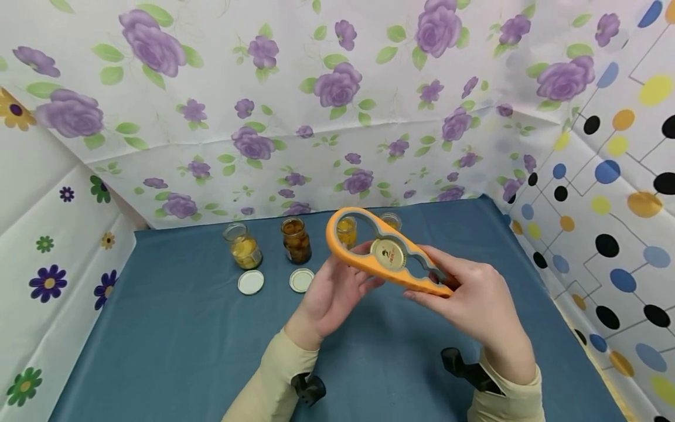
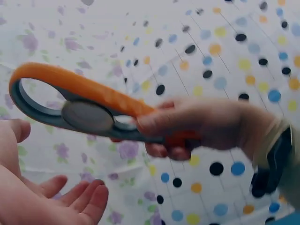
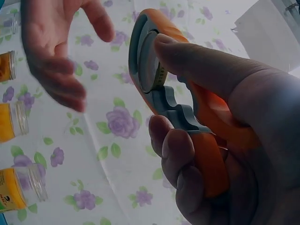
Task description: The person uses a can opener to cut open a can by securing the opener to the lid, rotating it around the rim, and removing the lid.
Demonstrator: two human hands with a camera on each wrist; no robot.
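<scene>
My right hand (image 1: 477, 290) grips the handles of an orange and grey jar opener (image 1: 343, 252), which it holds up above the table. A gold jar lid (image 1: 388, 254) with a dark and red print sits wedged in the opener's middle notch, with no jar under it. In the left wrist view the lid (image 2: 87, 116) shows as a pale disc between the grey jaws. My left hand (image 1: 334, 290) is just below and left of the opener, palm up with fingers relaxed, holding nothing. The right wrist view shows the right thumb (image 3: 187, 58) lying along the opener near the lid.
Toward the back of the blue table (image 1: 174, 316) stand lidless jars: one with yellow contents (image 1: 245, 249), one with dark brown contents (image 1: 296, 240), and two (image 1: 347, 230) (image 1: 391, 220) partly behind the opener. Two white-faced lids (image 1: 250, 282) (image 1: 302, 280) lie in front. Patterned sheets enclose the table.
</scene>
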